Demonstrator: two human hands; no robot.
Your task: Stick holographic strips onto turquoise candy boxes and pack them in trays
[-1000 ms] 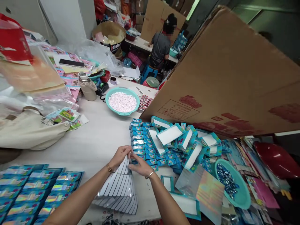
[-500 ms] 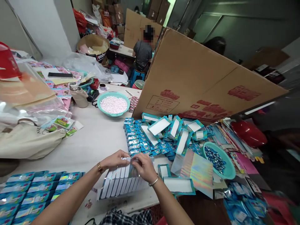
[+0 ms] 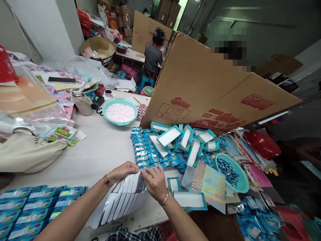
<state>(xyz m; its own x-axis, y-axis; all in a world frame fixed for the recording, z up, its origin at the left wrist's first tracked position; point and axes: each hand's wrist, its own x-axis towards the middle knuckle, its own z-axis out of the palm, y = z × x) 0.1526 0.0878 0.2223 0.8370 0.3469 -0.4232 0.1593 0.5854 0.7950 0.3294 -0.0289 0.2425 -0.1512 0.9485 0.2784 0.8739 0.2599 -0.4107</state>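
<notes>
white-striped sheet [image 3: 119, 205] | both hands [image 3: 124, 172] [image 3: 155, 183] pinch upper edge | table [image 3: 107, 144] room toward beige bag [image 3: 30, 152]

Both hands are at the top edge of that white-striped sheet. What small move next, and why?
I'd probably steady the sheet of white strips with the left hand and ease the right hand slightly aside. The left fingers grip its upper edge, the right fingertips crowd close beside them, and I cannot tell whether a strip has lifted there.
</notes>
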